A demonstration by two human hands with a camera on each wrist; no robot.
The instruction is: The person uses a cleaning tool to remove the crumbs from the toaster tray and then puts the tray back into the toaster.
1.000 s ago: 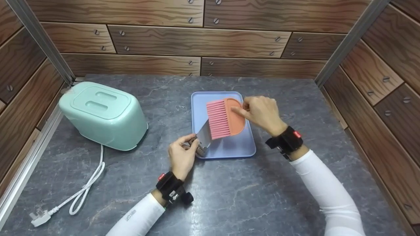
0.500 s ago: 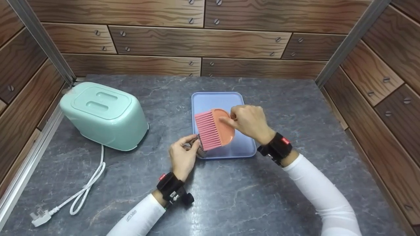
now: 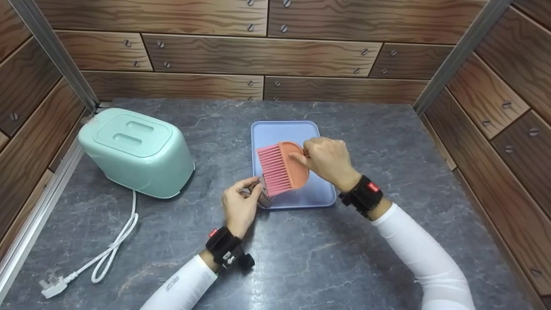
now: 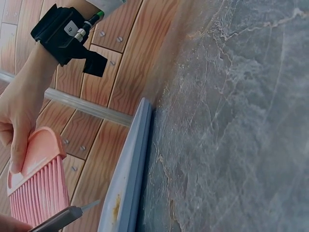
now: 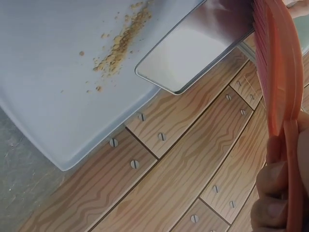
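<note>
My right hand [image 3: 330, 158] grips a small orange hand brush [image 3: 297, 165] with pink bristles, its thumb laid along the brush's flat back. My left hand [image 3: 240, 204] pinches the patterned handle of a flat, shiny metal blade [image 5: 181, 53], thumb on the near side. The blade is tilted over the front left of a pale blue tray [image 3: 312, 199], and the bristles lie against it. In the head view the brush hides most of the blade. Yellow-brown crumbs [image 5: 120, 48] lie scattered in a streak on the tray in the right wrist view.
A mint-green toaster [image 3: 137, 150] with a covered top stands at the left. Its white cord [image 3: 114, 245] loops forward to a plug [image 3: 54, 287]. The grey marbled table [image 3: 344, 258] is enclosed by wood-patterned walls [image 3: 258, 54].
The right hand has brought the brush left and toward me, down the blade to its handle, then slightly back. My left hand and the blade have hardly moved.
</note>
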